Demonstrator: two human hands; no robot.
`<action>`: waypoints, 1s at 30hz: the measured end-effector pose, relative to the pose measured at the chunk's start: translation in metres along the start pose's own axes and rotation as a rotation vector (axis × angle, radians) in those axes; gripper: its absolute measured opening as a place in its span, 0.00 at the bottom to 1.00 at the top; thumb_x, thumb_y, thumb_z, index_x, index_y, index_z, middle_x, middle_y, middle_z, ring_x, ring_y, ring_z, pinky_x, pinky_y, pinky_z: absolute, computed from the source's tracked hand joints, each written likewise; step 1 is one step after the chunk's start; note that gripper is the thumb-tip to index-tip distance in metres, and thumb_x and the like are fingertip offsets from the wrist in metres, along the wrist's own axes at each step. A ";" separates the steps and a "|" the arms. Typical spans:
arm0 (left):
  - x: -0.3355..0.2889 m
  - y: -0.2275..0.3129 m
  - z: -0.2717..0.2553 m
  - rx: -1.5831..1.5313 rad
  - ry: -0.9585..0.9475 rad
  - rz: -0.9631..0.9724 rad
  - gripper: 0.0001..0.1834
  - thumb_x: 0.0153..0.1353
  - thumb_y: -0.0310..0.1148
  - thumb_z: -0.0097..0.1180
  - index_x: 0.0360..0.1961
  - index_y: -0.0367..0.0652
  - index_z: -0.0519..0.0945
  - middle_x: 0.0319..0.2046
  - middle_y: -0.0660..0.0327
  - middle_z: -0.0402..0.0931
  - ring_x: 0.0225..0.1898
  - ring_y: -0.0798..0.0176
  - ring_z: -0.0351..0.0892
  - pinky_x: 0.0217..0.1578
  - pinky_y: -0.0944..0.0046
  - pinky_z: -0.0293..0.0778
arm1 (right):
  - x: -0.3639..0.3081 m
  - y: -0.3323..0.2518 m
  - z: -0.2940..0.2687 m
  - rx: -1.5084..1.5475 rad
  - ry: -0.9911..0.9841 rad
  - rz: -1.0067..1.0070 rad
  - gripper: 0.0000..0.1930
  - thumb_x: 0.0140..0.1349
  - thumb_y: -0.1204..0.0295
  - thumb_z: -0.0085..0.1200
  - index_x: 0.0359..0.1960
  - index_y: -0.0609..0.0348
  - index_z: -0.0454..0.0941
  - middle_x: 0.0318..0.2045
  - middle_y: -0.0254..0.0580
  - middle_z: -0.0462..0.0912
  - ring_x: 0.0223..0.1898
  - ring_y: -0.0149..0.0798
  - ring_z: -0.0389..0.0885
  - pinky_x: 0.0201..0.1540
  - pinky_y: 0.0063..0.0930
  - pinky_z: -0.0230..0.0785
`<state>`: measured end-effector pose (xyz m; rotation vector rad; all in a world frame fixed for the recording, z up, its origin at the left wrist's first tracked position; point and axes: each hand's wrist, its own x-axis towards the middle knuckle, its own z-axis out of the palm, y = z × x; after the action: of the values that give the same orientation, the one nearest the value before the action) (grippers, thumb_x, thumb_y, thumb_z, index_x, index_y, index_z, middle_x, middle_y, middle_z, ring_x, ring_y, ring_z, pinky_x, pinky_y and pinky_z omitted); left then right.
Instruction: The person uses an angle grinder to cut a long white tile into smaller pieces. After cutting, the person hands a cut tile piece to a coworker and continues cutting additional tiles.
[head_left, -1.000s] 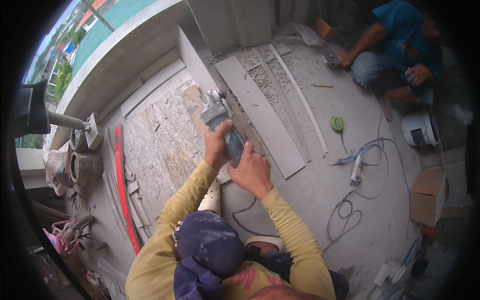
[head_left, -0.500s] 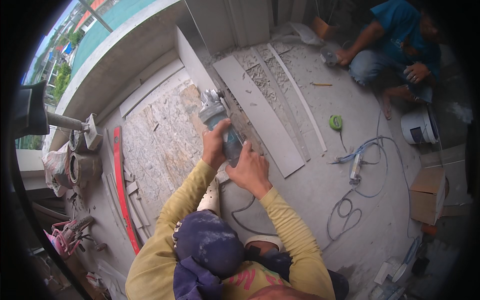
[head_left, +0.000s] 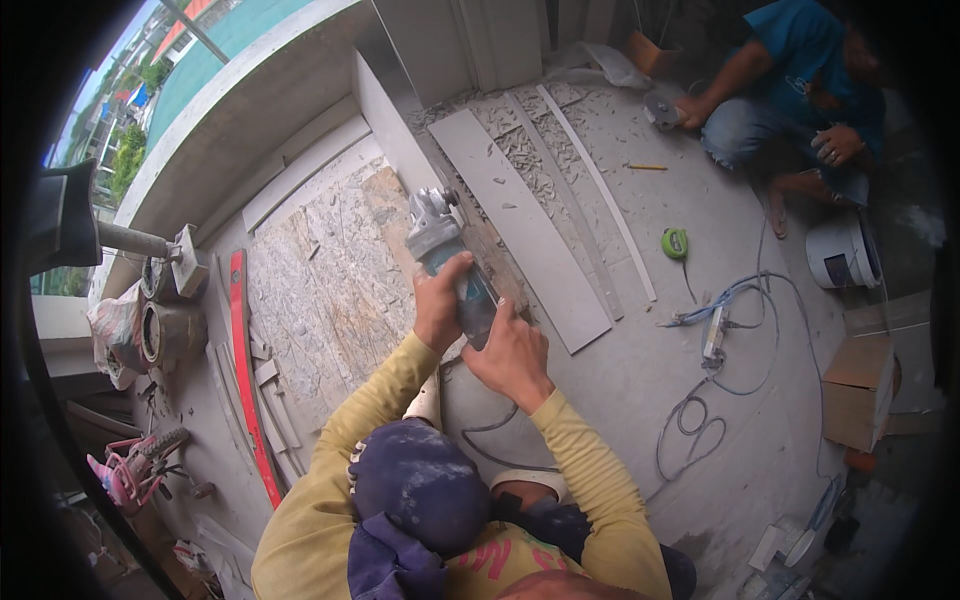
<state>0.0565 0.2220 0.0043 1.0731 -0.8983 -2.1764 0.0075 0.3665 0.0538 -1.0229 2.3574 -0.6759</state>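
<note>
An angle grinder (head_left: 454, 264) with a grey metal head and a teal body is held in front of me, its head pointing away. My left hand (head_left: 439, 305) is wrapped round the middle of its body. At the rear end, my right hand (head_left: 509, 352) is closed on the dark housing with the thumb along its side. The grinder hangs over the edge of a worn, patchy board (head_left: 330, 270). A long pale tile strip (head_left: 520, 230) lies just right of the grinder's head. A grey cord runs near my feet, partly hidden by my arm.
At the far right a co-worker (head_left: 790, 100) squats, a hand on another grinder (head_left: 661, 112). Narrow strips and shavings lie ahead. On the floor are a green tape measure (head_left: 674, 242), a pencil (head_left: 648, 167), a power strip with tangled cord (head_left: 714, 335), a bucket (head_left: 838, 252) and a red level (head_left: 248, 380).
The grinder and both hands have shifted slightly nearer to me and a little to the right. My grip stays the same. The co-worker has barely moved.
</note>
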 end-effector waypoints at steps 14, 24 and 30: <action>-0.021 -0.004 0.010 0.027 -0.002 0.015 0.15 0.68 0.33 0.67 0.49 0.36 0.79 0.36 0.51 0.85 0.33 0.55 0.89 0.34 0.55 0.89 | -0.015 0.009 -0.005 0.017 -0.044 0.014 0.39 0.56 0.57 0.71 0.60 0.71 0.67 0.41 0.65 0.88 0.41 0.67 0.91 0.45 0.60 0.82; -0.003 -0.010 -0.002 0.056 -0.002 0.030 0.16 0.68 0.33 0.68 0.49 0.36 0.79 0.36 0.52 0.85 0.34 0.55 0.89 0.34 0.53 0.89 | -0.004 0.010 0.004 0.022 -0.033 -0.004 0.41 0.55 0.59 0.72 0.62 0.73 0.65 0.40 0.66 0.88 0.40 0.68 0.90 0.45 0.60 0.82; -0.002 -0.007 0.001 0.039 -0.009 0.006 0.16 0.67 0.34 0.68 0.49 0.36 0.79 0.35 0.51 0.85 0.32 0.55 0.89 0.34 0.53 0.89 | -0.003 0.010 0.003 0.018 0.001 -0.013 0.39 0.55 0.60 0.72 0.61 0.73 0.65 0.39 0.66 0.89 0.40 0.68 0.90 0.45 0.59 0.82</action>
<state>0.0554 0.2283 0.0006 1.0793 -0.9504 -2.1686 0.0059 0.3737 0.0462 -1.0314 2.3432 -0.7013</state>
